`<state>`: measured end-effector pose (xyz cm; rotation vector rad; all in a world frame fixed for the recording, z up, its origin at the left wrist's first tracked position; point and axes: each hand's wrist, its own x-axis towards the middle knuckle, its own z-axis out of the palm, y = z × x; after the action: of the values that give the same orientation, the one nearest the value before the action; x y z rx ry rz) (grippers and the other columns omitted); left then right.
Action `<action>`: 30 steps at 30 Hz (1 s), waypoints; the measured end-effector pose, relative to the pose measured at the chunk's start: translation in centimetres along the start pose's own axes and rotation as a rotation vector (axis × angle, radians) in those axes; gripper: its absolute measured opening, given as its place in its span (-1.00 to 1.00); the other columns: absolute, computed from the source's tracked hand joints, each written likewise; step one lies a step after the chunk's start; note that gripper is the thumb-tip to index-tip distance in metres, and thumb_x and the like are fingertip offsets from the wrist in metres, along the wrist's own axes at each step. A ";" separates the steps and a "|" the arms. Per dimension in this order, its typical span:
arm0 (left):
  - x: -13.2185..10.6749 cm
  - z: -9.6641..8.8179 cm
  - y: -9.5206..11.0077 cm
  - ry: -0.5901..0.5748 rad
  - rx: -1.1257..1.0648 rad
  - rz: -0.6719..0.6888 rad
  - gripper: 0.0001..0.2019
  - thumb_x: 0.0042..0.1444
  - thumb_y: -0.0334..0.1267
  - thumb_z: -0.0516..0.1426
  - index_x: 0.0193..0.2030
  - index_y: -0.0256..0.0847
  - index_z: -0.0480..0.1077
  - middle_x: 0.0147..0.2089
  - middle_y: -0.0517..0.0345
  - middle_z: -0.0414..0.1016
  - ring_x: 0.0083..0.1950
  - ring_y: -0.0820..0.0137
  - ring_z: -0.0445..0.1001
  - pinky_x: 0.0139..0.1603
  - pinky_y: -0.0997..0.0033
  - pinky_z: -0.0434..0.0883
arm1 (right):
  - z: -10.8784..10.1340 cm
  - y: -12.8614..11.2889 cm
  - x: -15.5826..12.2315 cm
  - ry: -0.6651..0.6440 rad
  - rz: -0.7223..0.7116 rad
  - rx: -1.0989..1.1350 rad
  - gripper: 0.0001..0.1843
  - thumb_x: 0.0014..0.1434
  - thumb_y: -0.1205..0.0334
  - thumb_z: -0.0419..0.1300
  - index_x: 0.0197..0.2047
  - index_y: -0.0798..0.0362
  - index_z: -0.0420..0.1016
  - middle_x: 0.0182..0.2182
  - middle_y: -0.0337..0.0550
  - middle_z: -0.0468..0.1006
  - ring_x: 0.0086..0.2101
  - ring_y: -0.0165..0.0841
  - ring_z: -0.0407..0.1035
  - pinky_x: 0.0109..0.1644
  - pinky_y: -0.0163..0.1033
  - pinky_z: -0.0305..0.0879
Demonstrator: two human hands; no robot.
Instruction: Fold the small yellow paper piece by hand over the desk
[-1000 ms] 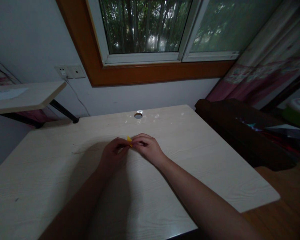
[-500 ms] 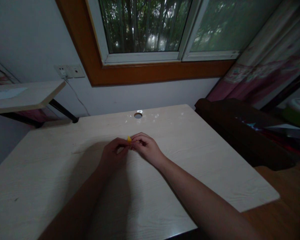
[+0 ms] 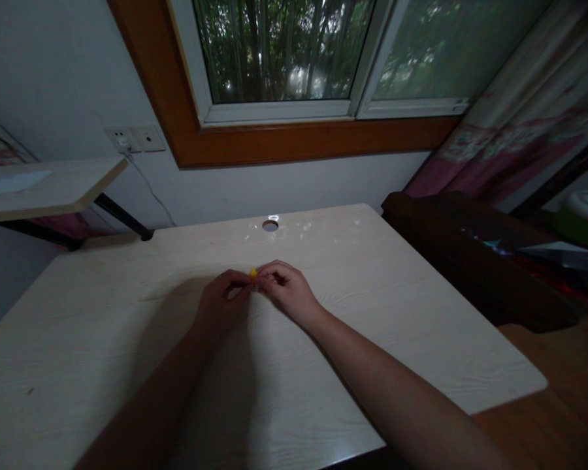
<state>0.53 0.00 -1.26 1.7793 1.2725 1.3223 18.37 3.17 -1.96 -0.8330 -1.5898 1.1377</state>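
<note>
Both of my hands meet over the middle of a pale wooden table [image 3: 411,313]. My left hand [image 3: 220,301] and my right hand [image 3: 287,288] are closed in a pinch on a small yellow piece [image 3: 253,272], perhaps folded paper. Only a small corner of the yellow piece shows between the fingertips; the rest is hidden by my fingers. My hands rest low, just above or on the tabletop.
A round cable hole [image 3: 270,225] lies at the table's far edge, below a window [image 3: 284,52]. A raised side shelf [image 3: 49,186] stands at the left. A wall socket [image 3: 134,138] has a cord. Dark furniture [image 3: 470,254] with clutter sits at the right.
Less of the yellow piece shows than a second ago, as the fingertips have closed over it. My hands have stayed in the same spot.
</note>
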 end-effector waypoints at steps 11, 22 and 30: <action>-0.1 0.2 0.1 0.037 -0.017 -0.051 -0.90 0.08 -0.24 0.23 -0.28 -0.17 0.45 -0.30 0.15 0.53 -0.26 0.39 0.52 -0.16 0.38 0.49 | 0.1 -0.3 -0.1 0.030 0.027 -0.067 -0.84 0.13 0.13 0.28 -0.28 0.03 0.55 -0.42 -0.22 0.48 -0.44 -0.44 0.30 -0.36 -0.33 0.23; 0.0 0.3 -0.5 0.105 -0.050 -0.136 -0.82 0.04 -0.19 0.26 -0.25 -0.17 0.41 -0.29 0.15 0.54 -0.27 0.37 0.54 -0.21 0.38 0.48 | 0.5 0.5 0.0 0.014 0.134 0.176 -0.71 0.05 0.07 0.35 -0.22 0.03 0.44 -0.35 -0.20 0.55 -0.37 -0.42 0.45 -0.29 -0.33 0.37; 0.0 0.6 -0.7 0.141 -0.042 -0.159 -0.76 0.01 -0.19 0.29 -0.25 -0.16 0.36 -0.30 0.18 0.52 -0.27 0.37 0.54 -0.19 0.34 0.47 | 0.5 0.5 0.1 0.060 0.137 0.151 -0.76 0.04 0.15 0.36 -0.28 0.05 0.44 -0.43 -0.27 0.49 -0.46 -0.48 0.35 -0.38 -0.39 0.27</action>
<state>0.82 0.31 -2.03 1.5443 1.4202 1.3926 17.87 3.27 -2.42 -0.8778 -1.3960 1.3004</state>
